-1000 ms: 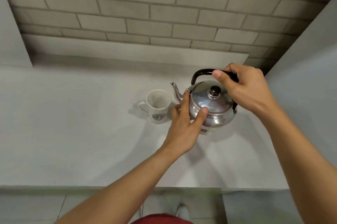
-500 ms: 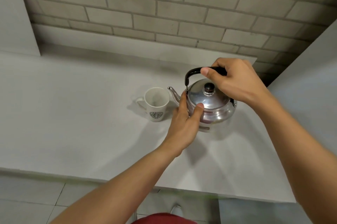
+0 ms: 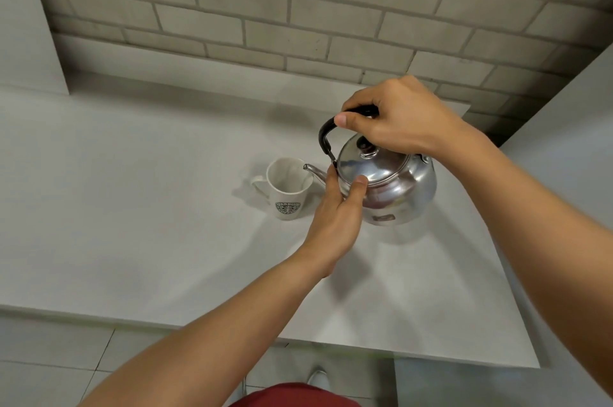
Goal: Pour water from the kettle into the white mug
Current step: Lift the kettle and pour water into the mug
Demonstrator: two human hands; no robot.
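A shiny steel kettle [image 3: 398,184] with a black handle and black lid knob is lifted off the white counter and tilted left. Its spout tip reaches over the rim of the white mug [image 3: 288,191], which stands upright with a green logo and its handle to the left. My right hand [image 3: 394,121] is closed around the black handle from above. My left hand [image 3: 338,207] presses against the kettle's left side, thumb on the lid edge and fingers near the spout base. I cannot see any water stream.
The white counter [image 3: 132,207] runs left and ends at a front edge near me. A brick wall [image 3: 298,8] stands behind. A white panel [image 3: 564,158] rises at the right. Tiled floor and my shoe show below.
The kettle has risen off the counter and tipped toward the mug, bringing the spout over the rim. Both hands kept their hold. The camera has moved closer and lower.
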